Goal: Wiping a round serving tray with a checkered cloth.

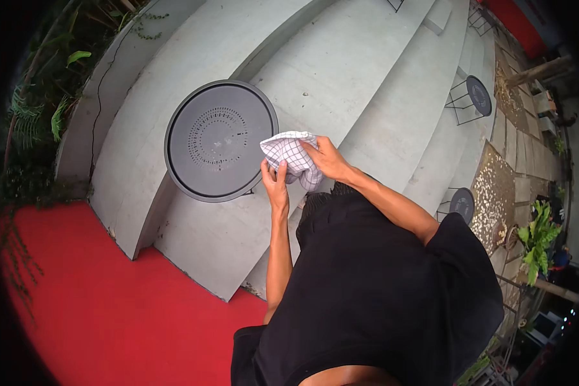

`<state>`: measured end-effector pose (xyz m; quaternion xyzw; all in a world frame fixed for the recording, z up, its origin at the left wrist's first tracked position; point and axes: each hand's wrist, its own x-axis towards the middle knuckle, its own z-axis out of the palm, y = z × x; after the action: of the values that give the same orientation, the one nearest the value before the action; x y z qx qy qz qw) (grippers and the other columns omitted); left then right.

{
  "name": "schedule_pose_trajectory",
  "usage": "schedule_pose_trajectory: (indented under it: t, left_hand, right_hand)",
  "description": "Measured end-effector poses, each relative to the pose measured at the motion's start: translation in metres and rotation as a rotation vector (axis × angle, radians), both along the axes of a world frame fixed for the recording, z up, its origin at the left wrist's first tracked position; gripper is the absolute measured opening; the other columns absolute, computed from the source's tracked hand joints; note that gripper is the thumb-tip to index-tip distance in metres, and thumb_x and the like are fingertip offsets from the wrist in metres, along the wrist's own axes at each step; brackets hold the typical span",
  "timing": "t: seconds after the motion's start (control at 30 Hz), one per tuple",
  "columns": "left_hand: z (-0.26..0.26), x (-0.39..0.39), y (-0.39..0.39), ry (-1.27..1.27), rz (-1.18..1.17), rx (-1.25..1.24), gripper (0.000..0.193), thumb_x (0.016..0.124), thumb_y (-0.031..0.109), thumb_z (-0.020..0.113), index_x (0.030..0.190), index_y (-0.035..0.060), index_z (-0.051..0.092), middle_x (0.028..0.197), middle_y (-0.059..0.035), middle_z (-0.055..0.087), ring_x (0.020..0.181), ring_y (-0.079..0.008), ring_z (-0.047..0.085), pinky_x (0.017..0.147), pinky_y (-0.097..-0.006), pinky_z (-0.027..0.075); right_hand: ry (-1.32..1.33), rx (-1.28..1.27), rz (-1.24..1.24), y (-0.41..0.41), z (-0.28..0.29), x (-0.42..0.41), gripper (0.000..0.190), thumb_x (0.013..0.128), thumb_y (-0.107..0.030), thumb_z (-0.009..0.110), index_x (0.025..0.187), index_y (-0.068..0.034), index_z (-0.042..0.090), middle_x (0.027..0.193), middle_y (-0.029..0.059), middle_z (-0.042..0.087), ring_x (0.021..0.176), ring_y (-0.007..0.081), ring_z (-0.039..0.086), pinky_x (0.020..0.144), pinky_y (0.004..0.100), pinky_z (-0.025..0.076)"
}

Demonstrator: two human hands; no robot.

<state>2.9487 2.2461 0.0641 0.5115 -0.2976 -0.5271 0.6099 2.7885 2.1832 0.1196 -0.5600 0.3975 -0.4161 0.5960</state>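
A white checked cloth [294, 152] is bunched between my two hands. My left hand [276, 186] pinches its lower left edge with thumb and fingers, close to the rim of a round dark grey metal table [186, 120]. On the cloth's right side, my right hand [330, 159] grips a fold near the top. The tabletop has a raised rim and rings of small perforations, with pale specks or marks near its middle. Part of the cloth hangs down below my hands, and some fingers are hidden by it.
Broad grey concrete steps [313, 62] lie under and beyond the table. A red floor surface [125, 299] borders them at lower left. Smaller round tables [478, 95] stand on the right, near a paved path with gravel. Plants [538, 236] grow at both sides.
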Motion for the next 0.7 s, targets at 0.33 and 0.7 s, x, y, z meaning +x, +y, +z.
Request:
schedule_pose_trajectory:
  t: [0.33, 0.7]
  left_hand:
    - [0.024, -0.068, -0.016, 0.095, -1.045, 0.422, 0.057, 0.098, 0.021, 0.073, 0.142, -0.0069, 0.051, 0.124, -0.0092, 0.068, 0.11, -0.015, 0.067, 0.088, -0.0323, 0.056]
    - [0.027, -0.254, 0.083, 0.0, -1.166, 0.393, 0.059, 0.096, 0.005, 0.07, 0.149, -0.0028, 0.044, 0.14, -0.0155, 0.061, 0.128, -0.0267, 0.061, 0.11, -0.0421, 0.049]
  right_hand:
    - [-0.245, 0.4, -0.484, 0.08, 0.032, -0.167, 0.055, 0.109, -0.043, 0.051, 0.13, 0.007, 0.062, 0.124, 0.0131, 0.07, 0.108, 0.0176, 0.07, 0.096, 0.0317, 0.055]
    - [-1.275, 0.583, -0.904, 0.283, -0.059, -0.283, 0.062, 0.099, -0.048, 0.067, 0.134, 0.003, 0.058, 0.128, 0.0137, 0.068, 0.117, 0.0228, 0.068, 0.101, 0.0405, 0.056]
